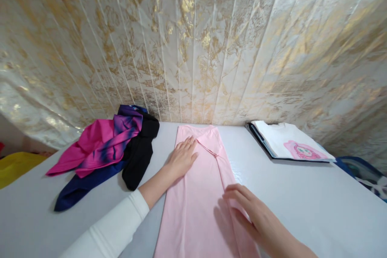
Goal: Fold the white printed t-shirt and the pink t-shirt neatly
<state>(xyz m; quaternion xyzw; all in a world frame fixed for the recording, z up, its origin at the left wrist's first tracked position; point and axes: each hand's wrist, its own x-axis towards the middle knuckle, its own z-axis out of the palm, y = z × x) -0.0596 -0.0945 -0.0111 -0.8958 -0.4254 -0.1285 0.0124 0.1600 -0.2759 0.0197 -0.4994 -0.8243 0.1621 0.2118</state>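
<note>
A pale pink garment [202, 193] lies lengthwise on the white table, its long sides folded inward. Near its far end a slanted fold [208, 145] crosses the cloth; whether it is a shirt or a dress I cannot tell. My left hand [182, 157] rests flat on the upper left part, fingers stretched out. Over the right edge, lower down, is my right hand [249, 209], its fingers loosely bent and the thumb apart. A shadow falls on the cloth beside it, and nothing shows between its fingers. The garment's near end runs out of view.
To the left lies a loose heap of clothes: a pink and purple piece [102, 141], a black one [139, 157] and a navy one [87, 185]. A folded stack topped by a white printed shirt [284, 139] sits at right. Behind hangs a gold-patterned curtain [193, 44].
</note>
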